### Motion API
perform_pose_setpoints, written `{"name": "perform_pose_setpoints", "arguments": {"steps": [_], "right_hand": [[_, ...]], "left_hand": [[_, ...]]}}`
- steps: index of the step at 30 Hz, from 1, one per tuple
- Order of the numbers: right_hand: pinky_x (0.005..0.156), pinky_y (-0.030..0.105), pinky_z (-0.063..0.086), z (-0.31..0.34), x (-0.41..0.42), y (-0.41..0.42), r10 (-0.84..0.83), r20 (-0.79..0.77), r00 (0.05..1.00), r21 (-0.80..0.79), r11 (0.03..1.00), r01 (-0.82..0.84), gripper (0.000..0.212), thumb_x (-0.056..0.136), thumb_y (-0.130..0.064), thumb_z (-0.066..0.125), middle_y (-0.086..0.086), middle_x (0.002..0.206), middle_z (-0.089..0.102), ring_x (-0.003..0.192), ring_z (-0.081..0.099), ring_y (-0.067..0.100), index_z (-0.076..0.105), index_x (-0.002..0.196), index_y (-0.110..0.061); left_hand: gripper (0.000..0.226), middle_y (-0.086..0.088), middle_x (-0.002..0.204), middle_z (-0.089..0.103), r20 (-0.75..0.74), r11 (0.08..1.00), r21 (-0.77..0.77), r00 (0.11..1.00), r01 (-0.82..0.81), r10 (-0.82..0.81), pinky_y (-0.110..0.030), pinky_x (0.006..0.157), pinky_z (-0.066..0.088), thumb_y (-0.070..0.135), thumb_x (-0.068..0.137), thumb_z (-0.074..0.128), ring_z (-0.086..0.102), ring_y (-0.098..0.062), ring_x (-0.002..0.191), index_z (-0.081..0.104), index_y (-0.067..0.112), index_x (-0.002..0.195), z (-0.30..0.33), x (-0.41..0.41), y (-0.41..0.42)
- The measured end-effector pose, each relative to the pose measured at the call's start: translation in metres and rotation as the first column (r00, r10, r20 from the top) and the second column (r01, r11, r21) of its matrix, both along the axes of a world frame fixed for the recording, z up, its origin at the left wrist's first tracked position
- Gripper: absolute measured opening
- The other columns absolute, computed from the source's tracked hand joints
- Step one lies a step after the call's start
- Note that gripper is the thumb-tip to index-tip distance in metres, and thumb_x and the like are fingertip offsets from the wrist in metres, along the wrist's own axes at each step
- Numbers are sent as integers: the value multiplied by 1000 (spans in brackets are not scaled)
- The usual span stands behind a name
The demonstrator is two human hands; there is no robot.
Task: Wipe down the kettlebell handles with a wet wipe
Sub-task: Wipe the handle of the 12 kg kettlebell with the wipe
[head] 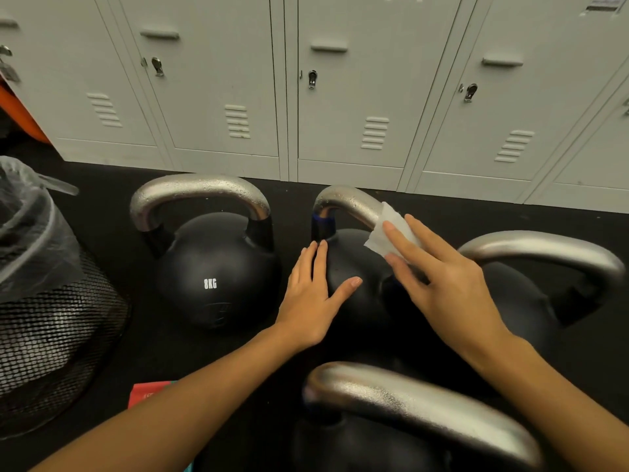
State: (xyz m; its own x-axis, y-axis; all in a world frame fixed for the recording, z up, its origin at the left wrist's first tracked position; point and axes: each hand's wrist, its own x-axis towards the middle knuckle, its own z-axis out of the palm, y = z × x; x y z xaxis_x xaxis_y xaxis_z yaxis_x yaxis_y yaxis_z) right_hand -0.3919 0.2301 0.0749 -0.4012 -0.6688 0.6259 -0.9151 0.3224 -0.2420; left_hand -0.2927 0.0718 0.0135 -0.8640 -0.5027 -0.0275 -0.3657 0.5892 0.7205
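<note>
Several black kettlebells with silver handles stand on the dark floor. My left hand (315, 301) lies flat on the body of the middle kettlebell (354, 264), fingers straight. My right hand (439, 277) wraps a white wet wipe (394, 229) around the right part of that bell's silver handle (347, 201), which carries water droplets. To the left stands an 8KG kettlebell (211, 267) with a wet-looking handle (200, 192). Another kettlebell's handle (551, 250) curves at the right. A fourth handle (418, 407) is close to the camera at the bottom.
Grey metal lockers (340, 97) line the wall just behind the kettlebells. A black mesh bin with a clear liner (44, 284) stands at the left. A red packet (149, 393) lies on the floor under my left forearm.
</note>
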Motion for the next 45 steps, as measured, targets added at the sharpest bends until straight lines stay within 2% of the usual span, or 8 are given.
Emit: {"name": "perform_pose_setpoints", "arguments": {"steps": [6, 13, 17, 21, 27, 34, 37, 45], "right_hand": [[51, 42, 55, 22, -11, -34, -28, -185, 982, 173, 983, 61, 46, 85, -14, 73, 20, 114, 66, 79, 69, 40, 63, 130, -13], [85, 35, 50, 57, -23, -81, -104, 193, 976, 333, 942, 34, 47, 98, -42, 52, 11, 113, 69, 98, 63, 25, 49, 143, -26], [71, 18, 47, 61, -33, -92, -78, 575, 814, 221, 973, -62, 38, 95, -44, 57, -2, 116, 70, 80, 59, 4, 66, 126, -23], [75, 29, 57, 62, -35, -79, -48, 818, 574, 135, 985, -110, 32, 93, -50, 58, -6, 98, 75, 73, 73, 15, 76, 104, -26], [56, 21, 55, 65, -33, -57, -71, 887, 456, 139, 983, -117, 32, 93, -46, 59, 8, 93, 73, 66, 73, 20, 73, 108, -22], [60, 33, 62, 76, -46, -89, -147, 989, -8, 146, 984, -98, 38, 89, -31, 68, 13, 76, 69, 57, 69, 22, 58, 114, -4], [71, 35, 61, 77, -52, -96, -148, 986, -73, 133, 973, -188, 39, 92, -32, 63, 10, 68, 72, 61, 70, 21, 56, 117, -4], [89, 39, 55, 72, -65, -81, -190, 975, -113, 137, 920, -368, 50, 96, -43, 48, 17, 99, 73, 81, 72, 24, 61, 115, 2]], "left_hand": [[82, 10, 160, -9, -8, 1000, -1, 1000, -1, 1, -30, 118, -2, 62, 92, 37, -13, -6, 145, -5, 27, 152, -1, 2, 1], [82, 10, 160, -9, -19, 1000, -6, 1000, 0, 0, -27, 116, -3, 61, 92, 38, -13, -5, 145, -5, 26, 152, -2, 1, 1], [82, 10, 160, -8, -7, 1000, -7, 1000, 2, -2, -28, 117, -3, 62, 92, 38, -12, -6, 145, -5, 26, 152, -2, 1, 0], [82, 10, 160, -9, -2, 1000, -10, 1000, 5, -5, -29, 117, -2, 62, 92, 37, -12, -6, 145, -5, 27, 152, -2, 2, -1], [82, 9, 160, -9, 7, 1000, -20, 1000, 14, -14, -31, 118, -1, 64, 91, 35, -12, -8, 145, -6, 27, 152, -2, 2, 0], [82, 9, 160, -8, -11, 1000, -14, 1000, 6, -6, -28, 118, -2, 62, 91, 37, -12, -5, 145, -5, 27, 152, -3, 2, -1], [82, 9, 160, -8, -10, 1000, -23, 1000, 8, -8, -29, 118, -2, 62, 91, 37, -12, -5, 145, -5, 26, 152, -3, 2, -1], [81, 9, 160, -8, -7, 1000, -28, 1000, 10, -10, -29, 118, -2, 62, 92, 36, -11, -6, 145, -5, 27, 152, -3, 2, 0]]}}
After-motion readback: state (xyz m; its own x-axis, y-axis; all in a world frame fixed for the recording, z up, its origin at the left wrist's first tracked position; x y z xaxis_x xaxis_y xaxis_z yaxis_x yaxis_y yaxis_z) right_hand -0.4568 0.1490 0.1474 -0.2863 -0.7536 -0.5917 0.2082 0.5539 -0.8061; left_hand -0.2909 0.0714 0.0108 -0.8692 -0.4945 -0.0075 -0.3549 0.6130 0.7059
